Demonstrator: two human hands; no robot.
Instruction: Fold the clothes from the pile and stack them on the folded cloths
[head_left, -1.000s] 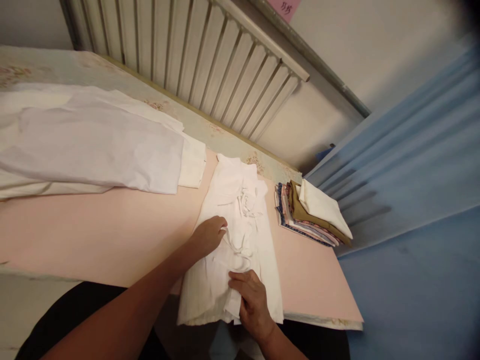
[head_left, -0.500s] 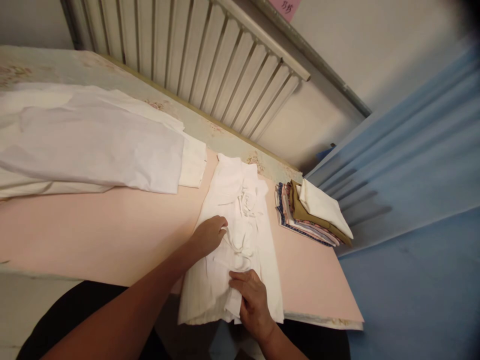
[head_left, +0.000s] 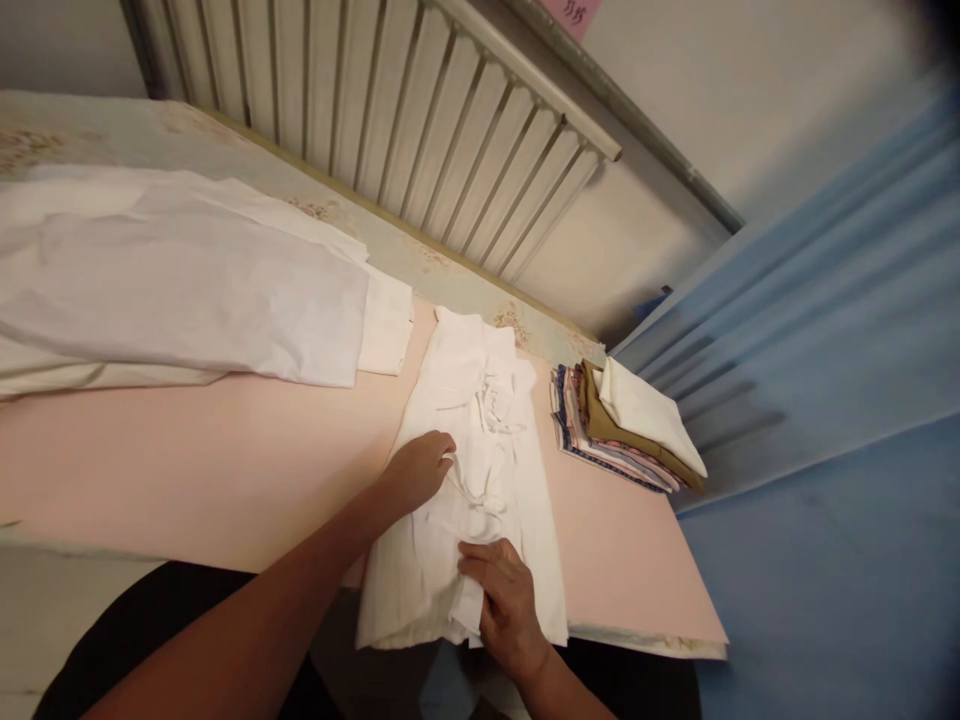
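A white garment [head_left: 536, 500], with gathers and ruffles down its middle, lies lengthwise across the pink-covered table, its lower end hanging over the front edge. My left hand [head_left: 420, 470] is closed on the cloth at its left side, halfway up; the fingertips are partly hidden. Lower down, my right hand [head_left: 506, 600] pinches a fold of the same garment between thumb and fingers near the table's front edge. The piece looks like a dress or blouse; which one I cannot tell.
Layered white cloth [head_left: 202, 280] covers the table's back left. To the right sits a folded fabric stack [head_left: 630, 430], olive and white on top. A radiator [head_left: 360, 110] stands behind the table [head_left: 187, 470]; a blue curtain [head_left: 825, 400] hangs at the right.
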